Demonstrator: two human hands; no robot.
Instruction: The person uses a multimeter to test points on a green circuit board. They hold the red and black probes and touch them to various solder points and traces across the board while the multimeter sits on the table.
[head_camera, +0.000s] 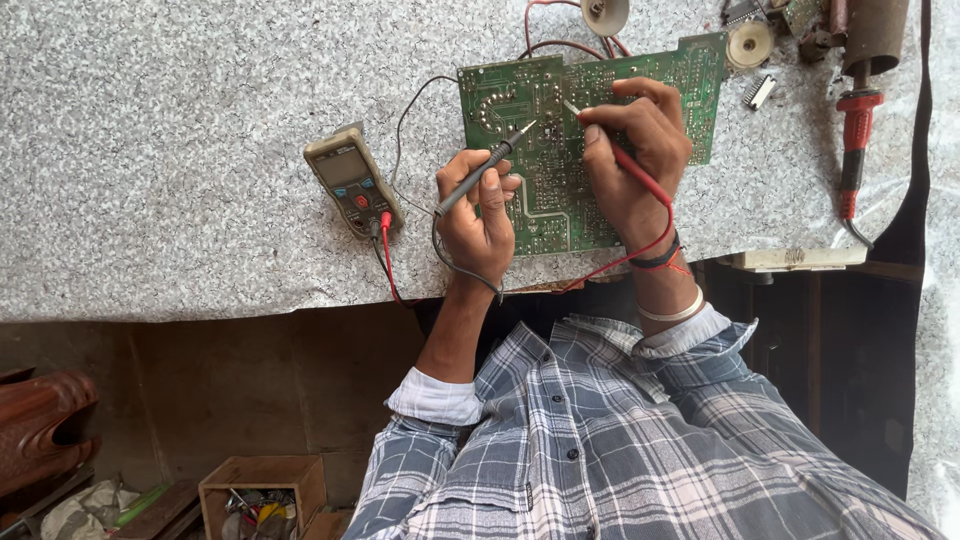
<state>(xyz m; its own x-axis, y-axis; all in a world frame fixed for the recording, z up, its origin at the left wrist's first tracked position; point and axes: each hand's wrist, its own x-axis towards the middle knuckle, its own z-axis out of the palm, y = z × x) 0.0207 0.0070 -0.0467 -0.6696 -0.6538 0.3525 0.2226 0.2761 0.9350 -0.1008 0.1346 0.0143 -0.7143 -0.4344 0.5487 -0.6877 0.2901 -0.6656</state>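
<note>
The green rectangular printed circuit board (560, 190) lies flat, solder side up, on the grey speckled worktop (180, 130), near its front edge, and serves here as the reference point.

Left hand (478, 212): positioned at the board's left edge, fingers curled closed around the black slim test probe (485, 170). The probe is tilted, its metal tip resting on the board's upper left area, beside a ring of solder pads.

Right hand (635, 150): lies over the board's right half, fingers pinched tight on the red slim test probe (625, 160). Its tip touches the board near the upper centre, just right of the black probe's tip; the two tips are near but apart. The red lead (640, 245) runs down along the wrist and off the board's front edge.

Left of the board, well apart from it, sits the tan handheld digital multimeter (352, 182), face up, with a black and a red lead plugged into its lower end.

Right of the board, beyond its far corner, lies a red-handled soldering iron (855, 140). Above the board's upper right corner rests a cream round spool (750, 42); a small black ribbed component (760, 92) lies just below it.
</note>
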